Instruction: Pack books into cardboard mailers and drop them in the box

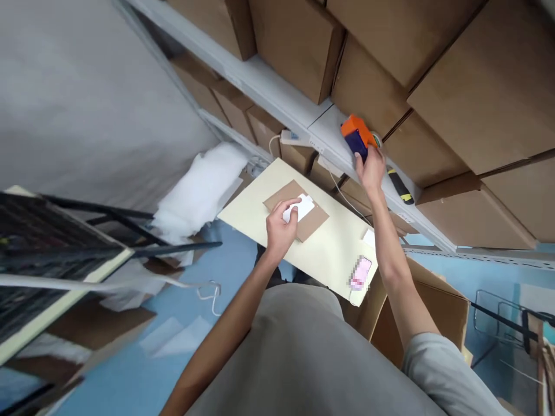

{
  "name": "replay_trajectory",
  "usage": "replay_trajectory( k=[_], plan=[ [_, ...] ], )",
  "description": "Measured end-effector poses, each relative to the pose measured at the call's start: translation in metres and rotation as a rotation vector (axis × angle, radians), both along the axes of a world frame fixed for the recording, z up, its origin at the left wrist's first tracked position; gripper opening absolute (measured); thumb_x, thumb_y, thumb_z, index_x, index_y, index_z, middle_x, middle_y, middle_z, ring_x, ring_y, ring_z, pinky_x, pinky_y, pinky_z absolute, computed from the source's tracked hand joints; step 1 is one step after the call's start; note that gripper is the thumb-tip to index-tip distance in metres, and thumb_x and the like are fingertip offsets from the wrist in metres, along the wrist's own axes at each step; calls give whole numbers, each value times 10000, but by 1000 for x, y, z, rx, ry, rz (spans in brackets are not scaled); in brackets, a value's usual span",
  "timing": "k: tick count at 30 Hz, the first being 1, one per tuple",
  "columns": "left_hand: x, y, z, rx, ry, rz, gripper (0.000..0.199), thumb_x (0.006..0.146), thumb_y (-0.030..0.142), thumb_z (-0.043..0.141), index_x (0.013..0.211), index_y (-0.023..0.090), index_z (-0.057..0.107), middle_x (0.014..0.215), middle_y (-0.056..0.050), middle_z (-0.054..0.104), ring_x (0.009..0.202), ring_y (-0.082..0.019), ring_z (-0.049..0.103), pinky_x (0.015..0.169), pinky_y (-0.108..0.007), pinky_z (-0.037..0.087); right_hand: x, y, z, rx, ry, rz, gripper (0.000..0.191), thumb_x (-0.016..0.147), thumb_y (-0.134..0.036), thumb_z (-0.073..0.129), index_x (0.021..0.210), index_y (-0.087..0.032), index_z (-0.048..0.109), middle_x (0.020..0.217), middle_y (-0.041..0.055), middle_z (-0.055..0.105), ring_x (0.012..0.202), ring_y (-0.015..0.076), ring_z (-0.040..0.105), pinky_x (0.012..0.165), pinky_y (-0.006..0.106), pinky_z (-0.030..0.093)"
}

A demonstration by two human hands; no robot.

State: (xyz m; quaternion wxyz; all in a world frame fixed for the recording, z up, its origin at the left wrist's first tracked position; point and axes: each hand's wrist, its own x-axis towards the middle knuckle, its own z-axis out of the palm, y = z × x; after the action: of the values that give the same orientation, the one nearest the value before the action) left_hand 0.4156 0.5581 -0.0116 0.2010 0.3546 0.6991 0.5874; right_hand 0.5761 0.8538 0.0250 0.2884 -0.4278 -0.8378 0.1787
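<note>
My left hand (pixel 281 228) is over the table, its thumb and curled fingers gripping a small white card (pixel 305 207). Under the card is a flat brown cardboard piece (pixel 315 224) on the pale yellow table (pixel 247 211). Up at the shelf edge, my right hand (pixel 372 167) is closed around an orange and dark blue block-like object (pixel 356 134); its exact kind is unclear. Beside that hand, a black and yellow box cutter (pixel 399 185) lies on the shelf. Part of a small round item (pixel 377 139) shows behind my right fingers.
Brown boxes (pixel 489 86) fill the white shelf (pixel 295 95). A pink phone-like item (pixel 361 273) lies at the table's right end. White foam wrap (pixel 203 188) is heaped to the left. An open carton (pixel 420 312) stands by my right arm. A power strip (pixel 297 138) hangs under the shelf.
</note>
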Motion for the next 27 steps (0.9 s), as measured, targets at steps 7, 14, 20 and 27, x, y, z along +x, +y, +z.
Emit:
replay_trajectory(
  k=[7,14,20,27],
  plan=[
    [65,-59,-3,18,2,6,245,1063,339,697,1280,246,760,1241,-86,797,1145,-228,788,1057,-406,667,21,-224,-45,-672,474,212,541,1044,-737,677,1306,-263,673,1235,95,780,1230,298,736,1151,474,615],
    [87,-107,-24,-127,-43,-36,233,1069,458,721,1197,265,753,1109,-58,780,972,-200,776,944,-361,689,47,-312,-67,-888,516,150,486,1012,-721,733,1207,-277,699,1143,64,795,1099,258,757,1046,420,651],
    [93,-134,-17,-64,4,-114,185,1085,404,702,1202,272,760,1122,-41,798,969,-190,779,932,-338,684,62,-324,-61,-971,529,221,522,961,-739,799,1196,-274,781,1195,72,851,1171,294,801,1115,483,656],
    [84,-148,20,-43,70,-43,366,1076,454,691,1404,299,733,1299,-84,754,1183,-259,762,1064,-450,668,81,-335,-48,-931,441,288,472,1016,-690,771,1233,-272,802,1242,70,870,1167,290,823,1119,466,653]
  ],
)
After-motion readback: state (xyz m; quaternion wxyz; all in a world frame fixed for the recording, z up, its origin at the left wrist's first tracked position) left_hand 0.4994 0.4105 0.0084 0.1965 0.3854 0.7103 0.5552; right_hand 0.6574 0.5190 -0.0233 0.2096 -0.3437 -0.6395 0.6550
